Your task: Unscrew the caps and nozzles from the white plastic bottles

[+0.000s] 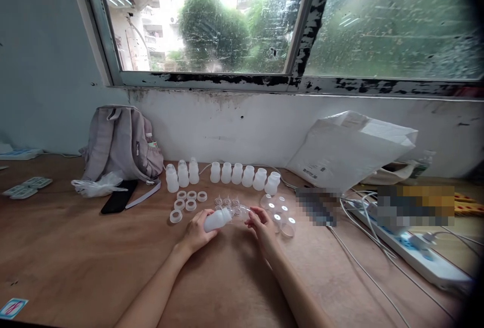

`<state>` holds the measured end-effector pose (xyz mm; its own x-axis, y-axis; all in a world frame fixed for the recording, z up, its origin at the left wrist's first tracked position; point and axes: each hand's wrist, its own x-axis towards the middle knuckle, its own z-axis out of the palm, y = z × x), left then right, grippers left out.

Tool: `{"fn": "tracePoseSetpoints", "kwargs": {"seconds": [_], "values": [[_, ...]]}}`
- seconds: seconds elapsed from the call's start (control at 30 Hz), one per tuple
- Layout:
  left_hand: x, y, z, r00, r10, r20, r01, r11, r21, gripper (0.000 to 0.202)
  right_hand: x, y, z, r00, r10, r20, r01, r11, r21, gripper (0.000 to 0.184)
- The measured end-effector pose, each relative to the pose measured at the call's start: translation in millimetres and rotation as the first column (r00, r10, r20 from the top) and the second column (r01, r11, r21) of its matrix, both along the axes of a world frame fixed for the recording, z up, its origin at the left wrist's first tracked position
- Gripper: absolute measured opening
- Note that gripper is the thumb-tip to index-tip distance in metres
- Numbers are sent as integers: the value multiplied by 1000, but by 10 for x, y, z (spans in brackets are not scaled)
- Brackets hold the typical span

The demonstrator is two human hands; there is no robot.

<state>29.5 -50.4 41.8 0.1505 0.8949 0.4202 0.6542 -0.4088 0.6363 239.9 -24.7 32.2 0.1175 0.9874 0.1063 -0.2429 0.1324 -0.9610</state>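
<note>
Holding a white bottle [214, 221] in the left hand [197, 231], tilted toward the right hand [263, 226] — with the latter bent at a clear cap [244, 212], cannot tell whether gripping. Beyond both hands on the counter [94, 262], showing clear nipples [227, 202] — plus rings [191, 209] past the left, lids [284, 209] beside the right, more bottles [248, 176] farther off.

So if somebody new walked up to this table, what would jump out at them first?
Probably the big bright window across the top. Next, at the middle of the table, the left hand grips a white bottle while the right hand holds a clear cap near its top. Left of them, a backpack leans on the wall.
</note>
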Motion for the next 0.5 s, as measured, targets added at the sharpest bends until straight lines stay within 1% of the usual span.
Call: {"fn": "tracePoseSetpoints", "kwargs": {"seconds": [0.17,0.37,0.5], "values": [[-13,5,-23,999,-23,-24,22,1000,-17,41,1,-28,51,998,2,58,-5,999,45,31],[-25,9,-17,998,-58,-10,59,998,30,41,10,-58,65,990,86,112,-91,995,38,31],[-24,7,-6,995,-99,-5,99,995,29,42,10,-66,67,984,136,111,-142,989,50,30]]}}
